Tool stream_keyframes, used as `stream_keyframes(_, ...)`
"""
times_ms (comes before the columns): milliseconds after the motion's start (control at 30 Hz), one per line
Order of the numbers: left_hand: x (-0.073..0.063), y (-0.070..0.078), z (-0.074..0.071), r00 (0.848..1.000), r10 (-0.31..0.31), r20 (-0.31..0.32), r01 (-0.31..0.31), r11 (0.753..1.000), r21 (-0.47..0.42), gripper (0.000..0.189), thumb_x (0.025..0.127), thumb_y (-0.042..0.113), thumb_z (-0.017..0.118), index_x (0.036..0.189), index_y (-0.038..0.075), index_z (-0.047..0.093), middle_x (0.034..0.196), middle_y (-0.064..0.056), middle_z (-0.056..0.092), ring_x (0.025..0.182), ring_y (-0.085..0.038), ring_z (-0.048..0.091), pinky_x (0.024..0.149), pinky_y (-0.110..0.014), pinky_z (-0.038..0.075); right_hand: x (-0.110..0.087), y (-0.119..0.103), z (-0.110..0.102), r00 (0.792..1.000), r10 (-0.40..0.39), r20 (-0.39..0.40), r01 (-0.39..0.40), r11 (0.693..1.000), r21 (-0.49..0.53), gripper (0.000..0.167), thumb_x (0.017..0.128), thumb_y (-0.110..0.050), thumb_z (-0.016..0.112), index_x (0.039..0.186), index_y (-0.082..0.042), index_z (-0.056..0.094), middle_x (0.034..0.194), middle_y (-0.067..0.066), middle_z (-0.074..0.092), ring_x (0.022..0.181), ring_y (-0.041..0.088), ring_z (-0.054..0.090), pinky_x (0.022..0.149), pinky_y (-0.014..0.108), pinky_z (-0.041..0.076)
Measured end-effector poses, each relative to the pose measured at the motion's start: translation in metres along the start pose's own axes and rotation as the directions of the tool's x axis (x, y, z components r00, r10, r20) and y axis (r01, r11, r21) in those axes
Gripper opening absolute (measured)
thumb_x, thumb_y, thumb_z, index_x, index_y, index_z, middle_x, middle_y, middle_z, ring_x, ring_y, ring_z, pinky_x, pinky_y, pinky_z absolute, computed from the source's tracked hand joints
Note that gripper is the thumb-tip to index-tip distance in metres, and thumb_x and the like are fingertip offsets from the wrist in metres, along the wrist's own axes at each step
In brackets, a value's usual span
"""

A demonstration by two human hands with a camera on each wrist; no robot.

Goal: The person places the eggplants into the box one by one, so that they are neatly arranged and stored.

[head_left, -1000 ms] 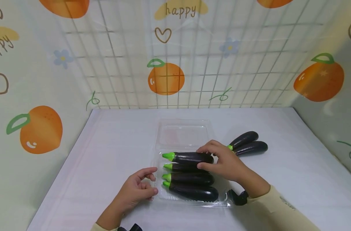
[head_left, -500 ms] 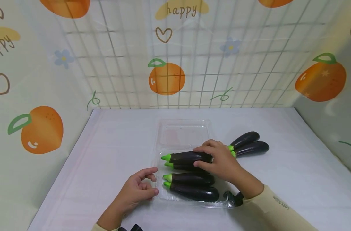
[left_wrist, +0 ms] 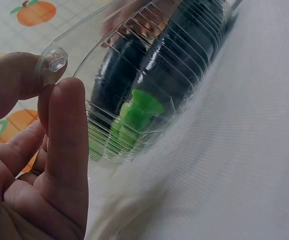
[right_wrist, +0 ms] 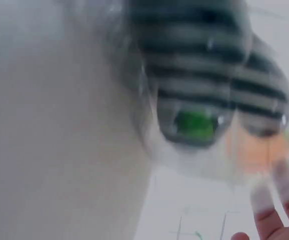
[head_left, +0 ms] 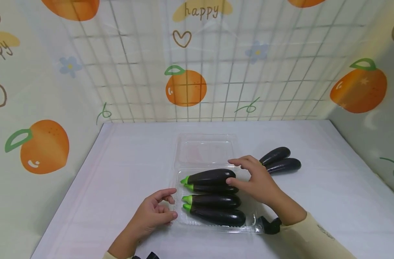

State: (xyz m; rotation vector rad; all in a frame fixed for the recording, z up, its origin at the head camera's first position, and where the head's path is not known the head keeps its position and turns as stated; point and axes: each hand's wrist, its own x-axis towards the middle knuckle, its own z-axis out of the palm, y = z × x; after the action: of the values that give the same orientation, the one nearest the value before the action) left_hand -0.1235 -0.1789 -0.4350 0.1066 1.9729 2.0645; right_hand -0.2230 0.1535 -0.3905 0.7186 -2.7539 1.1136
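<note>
Several dark eggplants with green stems lie side by side in a clear plastic clamshell box (head_left: pixel 249 227). My left hand (head_left: pixel 156 211) pinches the box's left rim; in the left wrist view, thumb and finger of the left hand (left_wrist: pixel 44 145) meet at the clear rim corner. The right hand (head_left: pixel 256 181) hovers at the rounded end of the farthest eggplant (head_left: pixel 211 176), fingers apart and curved, the thumb tip beside or touching it. That eggplant lies against a second eggplant (head_left: pixel 214 189). Nearer me are a third eggplant (head_left: pixel 216 201) and the nearest eggplant (head_left: pixel 219 216). The right wrist view is blurred.
The box's clear lid (head_left: pixel 206 151) lies folded back behind it. Two loose eggplants, a rear eggplant (head_left: pixel 276 154) and a front eggplant (head_left: pixel 285 165), lie on the white table (head_left: pixel 138 154) to the right, partly behind the right hand. A printed cloth (head_left: pixel 135 82) surrounds the table.
The farthest eggplant has tilted, its stem end coming nearer me against the second one. My right hand has let go of it and drawn back right. The left hand has stayed put.
</note>
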Motion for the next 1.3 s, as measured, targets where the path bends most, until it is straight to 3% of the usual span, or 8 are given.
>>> stream_keyframes(200, 0.0, -0.002, 0.0, 1.0, 0.011, 0.005, -0.011, 1.0, 0.01, 0.071, 0.082, -0.001, 0.077, 0.145, -0.005, 0.045, 0.108, -0.003, 0.051, 0.061, -0.004, 0.057, 0.061, -0.02, 0.054, -0.007, 0.014, -0.02, 0.997, 0.059, -0.052, -0.06, 0.998, -0.007, 0.055, 0.087, -0.037, 0.081, 0.135, -0.015, 0.064, 0.129, 0.008, 0.059, 0.117, 0.03, 0.055, 0.092, 0.056, 0.05)
stream_keyframes(333, 0.001, -0.003, -0.002, 1.0, 0.018, 0.003, -0.018, 1.0, 0.015, 0.07, 0.082, -0.002, 0.077, 0.145, -0.004, 0.047, 0.109, -0.003, 0.051, 0.062, -0.004, 0.058, 0.062, -0.021, 0.055, -0.009, 0.034, -0.037, 0.991, 0.067, -0.114, -0.069, 0.998, -0.012, 0.055, 0.087, -0.031, 0.081, 0.135, -0.011, 0.063, 0.13, 0.012, 0.056, 0.118, 0.032, 0.054, 0.094, 0.057, 0.046)
stream_keyframes(467, 0.0, -0.003, -0.003, 1.0, 0.016, 0.001, -0.016, 1.0, 0.014, 0.07, 0.082, -0.001, 0.077, 0.145, -0.004, 0.047, 0.109, -0.003, 0.051, 0.063, -0.005, 0.059, 0.062, -0.022, 0.055, -0.013, 0.056, -0.052, 0.98, 0.127, -0.151, -0.127, 0.992, 0.008, 0.056, 0.089, -0.03, 0.079, 0.137, -0.008, 0.06, 0.134, 0.016, 0.053, 0.119, 0.034, 0.05, 0.096, 0.058, 0.04)
stream_keyframes(600, 0.0, -0.003, -0.002, 1.0, 0.012, 0.006, -0.012, 1.0, 0.012, 0.07, 0.083, -0.001, 0.077, 0.145, -0.005, 0.046, 0.109, -0.003, 0.051, 0.063, -0.005, 0.059, 0.062, -0.022, 0.055, -0.018, 0.074, -0.065, 0.971, 0.185, -0.153, -0.186, 0.983, 0.011, 0.061, 0.091, -0.033, 0.077, 0.141, -0.006, 0.057, 0.141, 0.023, 0.048, 0.126, 0.043, 0.045, 0.1, 0.066, 0.035)
stream_keyframes(833, -0.001, -0.001, -0.002, 1.0, 0.004, -0.001, -0.004, 1.0, -0.002, 0.07, 0.082, -0.002, 0.076, 0.145, -0.004, 0.046, 0.109, -0.003, 0.051, 0.063, -0.006, 0.059, 0.063, -0.022, 0.056, -0.024, 0.096, -0.078, 0.972, 0.193, -0.134, -0.2, 0.979, -0.04, 0.064, 0.089, -0.029, 0.08, 0.143, -0.005, 0.055, 0.143, 0.027, 0.043, 0.134, 0.052, 0.038, 0.102, 0.074, 0.032)
stream_keyframes(1300, -0.002, 0.003, -0.001, 1.0, -0.001, -0.001, 0.001, 1.0, -0.016, 0.07, 0.082, -0.002, 0.076, 0.145, -0.005, 0.045, 0.109, -0.003, 0.051, 0.062, -0.005, 0.057, 0.062, -0.021, 0.055, -0.022, 0.127, -0.087, 0.976, 0.202, -0.086, -0.209, 0.974, -0.091, 0.075, 0.082, -0.022, 0.085, 0.146, -0.004, 0.05, 0.151, 0.03, 0.037, 0.136, 0.055, 0.034, 0.098, 0.073, 0.037)
